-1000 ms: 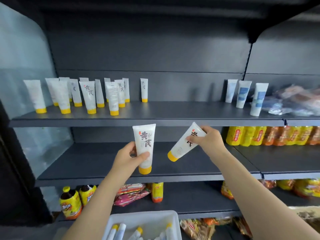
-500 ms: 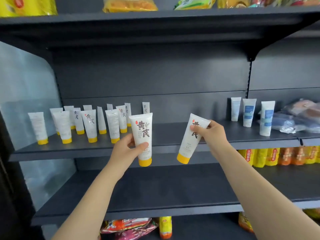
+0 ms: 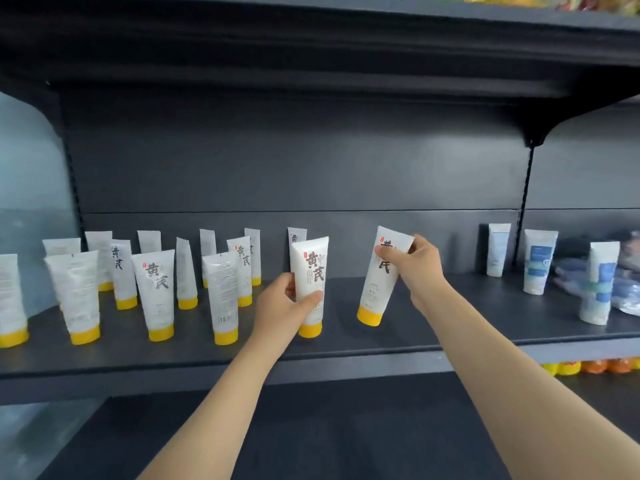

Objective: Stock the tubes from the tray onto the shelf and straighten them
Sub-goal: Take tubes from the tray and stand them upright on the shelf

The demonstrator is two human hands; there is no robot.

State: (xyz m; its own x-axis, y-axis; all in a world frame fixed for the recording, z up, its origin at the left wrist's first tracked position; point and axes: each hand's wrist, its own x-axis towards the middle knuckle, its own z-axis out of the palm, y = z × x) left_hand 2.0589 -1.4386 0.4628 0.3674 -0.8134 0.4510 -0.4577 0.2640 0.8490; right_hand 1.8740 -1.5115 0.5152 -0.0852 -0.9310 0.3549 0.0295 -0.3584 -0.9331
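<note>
Reaches up from 6 o'clock with two bare forearms, over a dark lower shelf (image 3: 346, 431). Wraps the left grip (image 3: 284, 301) round the lower half of a white tube (image 3: 310, 268) with a yellow cap, thumb across the front, and holds it upright, cap down, near the middle of the shelf (image 3: 346, 351); cannot tell whether the cap touches the board. Pinches with the right grip (image 3: 417, 268), just toward 3 o'clock, the crimped top of a second tube (image 3: 379, 289), tilted, top leaning to 1 o'clock, yellow cap low over the shelf and apart from the first. Faces, toward 9 o'clock on the same shelf, a loose cluster of standing tubes (image 3: 156, 292), all cap down, some showing dark lettering, some turned to the printed back or edge-on. Catches, toward 3 o'clock past the upright post, three blue-labelled tubes (image 3: 538, 261) standing beside clear-wrapped packs (image 3: 627, 296) at the far edge.
</note>
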